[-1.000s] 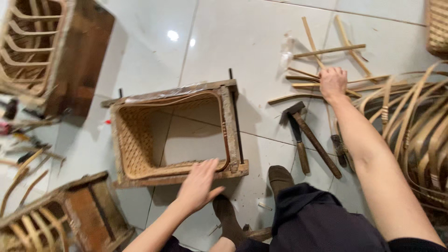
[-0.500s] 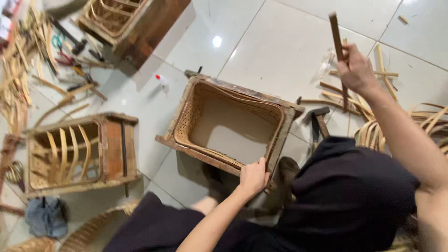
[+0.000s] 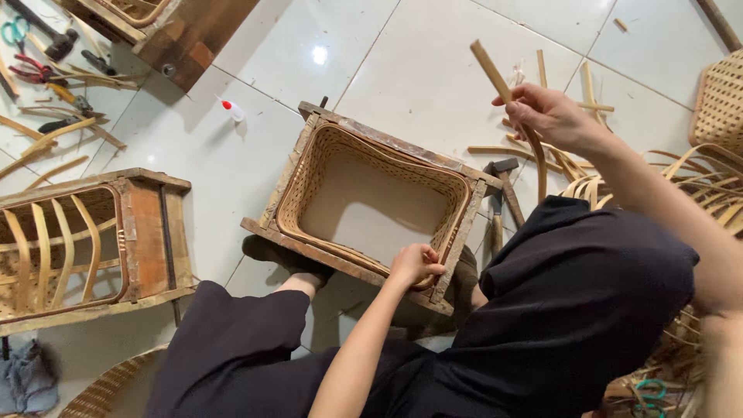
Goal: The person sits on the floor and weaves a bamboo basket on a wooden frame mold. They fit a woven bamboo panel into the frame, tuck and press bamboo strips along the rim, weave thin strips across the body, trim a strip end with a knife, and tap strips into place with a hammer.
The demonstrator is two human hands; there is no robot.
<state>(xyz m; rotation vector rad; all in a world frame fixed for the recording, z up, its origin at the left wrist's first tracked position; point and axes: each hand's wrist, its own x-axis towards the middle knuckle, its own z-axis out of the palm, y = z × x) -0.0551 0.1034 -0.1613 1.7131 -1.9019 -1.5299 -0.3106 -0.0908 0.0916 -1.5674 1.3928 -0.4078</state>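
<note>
White floor tiles [image 3: 402, 70] carry a woven basket [image 3: 371, 201] inside its wooden frame. Left hand [image 3: 416, 263] grips the basket's near rim; right hand [image 3: 549, 116] is closed around 1 raised bamboo strip [image 3: 503, 85].

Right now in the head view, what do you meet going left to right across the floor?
Grey cloth → wooden mould with bent strips → small glue bottle → woven basket in frame → left hand on its rim → hammer → right hand holding strip.
</note>
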